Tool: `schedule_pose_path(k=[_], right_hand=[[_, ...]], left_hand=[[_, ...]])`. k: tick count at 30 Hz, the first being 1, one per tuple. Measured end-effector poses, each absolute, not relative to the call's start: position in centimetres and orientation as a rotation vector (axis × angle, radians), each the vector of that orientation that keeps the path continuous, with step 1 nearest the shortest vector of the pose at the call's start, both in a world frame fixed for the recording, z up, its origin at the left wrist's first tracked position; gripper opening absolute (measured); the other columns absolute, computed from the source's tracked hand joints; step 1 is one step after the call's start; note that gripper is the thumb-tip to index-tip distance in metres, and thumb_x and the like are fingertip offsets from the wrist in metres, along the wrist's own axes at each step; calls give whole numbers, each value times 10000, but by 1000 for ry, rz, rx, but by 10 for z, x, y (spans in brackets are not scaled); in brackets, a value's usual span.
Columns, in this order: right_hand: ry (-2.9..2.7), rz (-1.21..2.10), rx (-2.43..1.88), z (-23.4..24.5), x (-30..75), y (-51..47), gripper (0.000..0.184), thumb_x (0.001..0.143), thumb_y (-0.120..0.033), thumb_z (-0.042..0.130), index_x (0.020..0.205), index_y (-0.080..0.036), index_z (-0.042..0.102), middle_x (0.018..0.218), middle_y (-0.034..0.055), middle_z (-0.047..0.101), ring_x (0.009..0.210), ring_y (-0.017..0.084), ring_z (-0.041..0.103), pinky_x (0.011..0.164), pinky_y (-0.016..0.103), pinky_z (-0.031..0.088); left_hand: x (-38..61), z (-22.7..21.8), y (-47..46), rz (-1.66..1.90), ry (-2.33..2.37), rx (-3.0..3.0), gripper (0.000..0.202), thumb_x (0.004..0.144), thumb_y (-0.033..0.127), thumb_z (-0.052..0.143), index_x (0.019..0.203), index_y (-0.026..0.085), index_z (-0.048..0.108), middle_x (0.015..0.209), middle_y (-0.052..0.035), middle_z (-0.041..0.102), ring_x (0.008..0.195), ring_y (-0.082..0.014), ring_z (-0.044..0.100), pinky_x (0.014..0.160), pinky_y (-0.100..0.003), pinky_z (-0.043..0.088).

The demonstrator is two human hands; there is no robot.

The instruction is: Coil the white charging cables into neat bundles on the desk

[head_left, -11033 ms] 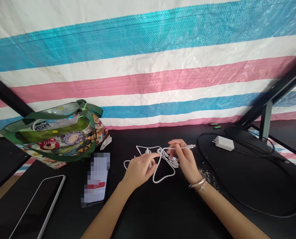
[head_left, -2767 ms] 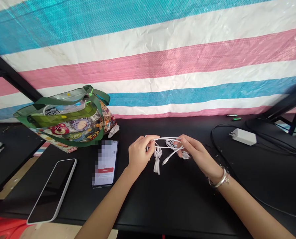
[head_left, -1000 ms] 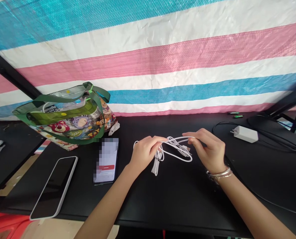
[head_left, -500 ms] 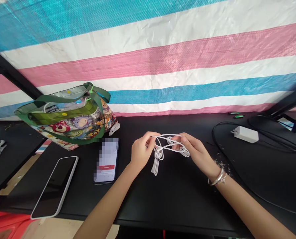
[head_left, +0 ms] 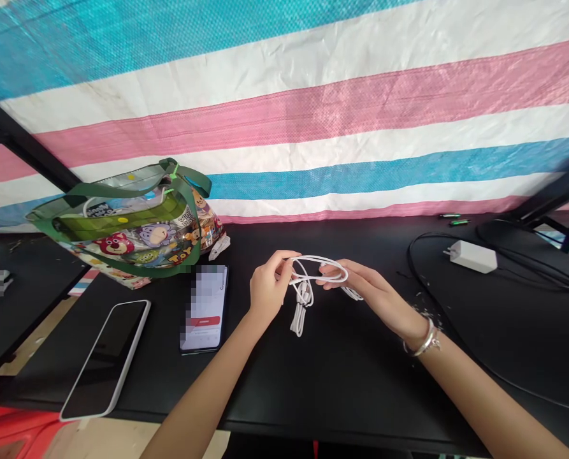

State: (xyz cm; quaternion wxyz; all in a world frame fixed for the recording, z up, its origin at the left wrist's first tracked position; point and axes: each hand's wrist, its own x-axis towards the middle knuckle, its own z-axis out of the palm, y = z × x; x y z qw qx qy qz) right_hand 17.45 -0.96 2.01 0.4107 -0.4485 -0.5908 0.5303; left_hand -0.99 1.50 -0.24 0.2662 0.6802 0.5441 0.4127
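Note:
A white cable [head_left: 302, 299] is bunched in loops between my two hands, just above the black table [head_left: 341, 376]. My left hand [head_left: 266, 290] pinches the loops at their left end, and a folded length hangs down from it. My right hand [head_left: 367, 290] grips the loops at the right end, fingers curled round the strands. A bracelet sits on my right wrist.
A phone with a lit screen [head_left: 204, 308] lies left of my hands, and a dark phone in a white case [head_left: 103, 358] lies nearer the front edge. A cartoon-print bag with green straps [head_left: 131, 226] stands at the back left. A white charger [head_left: 472, 256] and black cables lie right.
Over the last second my right hand has moved left toward my left hand, and the cable loops between them are tighter. The cable lay spread on the table eleven seconds ago.

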Motion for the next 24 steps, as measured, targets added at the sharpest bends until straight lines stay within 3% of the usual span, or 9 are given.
schedule_pose_path(k=[9, 24], right_hand=[[-1394, 1398, -1025, 16, 177, -9, 375, 755, -556, 657, 896, -212, 707, 816, 37, 683, 798, 187, 643, 843, 356, 503], [-1469, 1332, -999, 18, 179, -9, 336, 772, -548, 637, 820, -216, 658, 636, 2, 601, 665, 168, 553, 717, 326, 456]], left_hand=[[-11, -1, 15, 1087, 1505, 1781, 211, 871, 155, 499, 940, 242, 679, 604, 55, 685, 590, -113, 661, 569, -185, 452], [-9, 2, 14, 1047, 1530, 1794, 212, 865, 151, 501, 935, 245, 678, 607, 61, 689, 588, -107, 660, 569, -179, 430]])
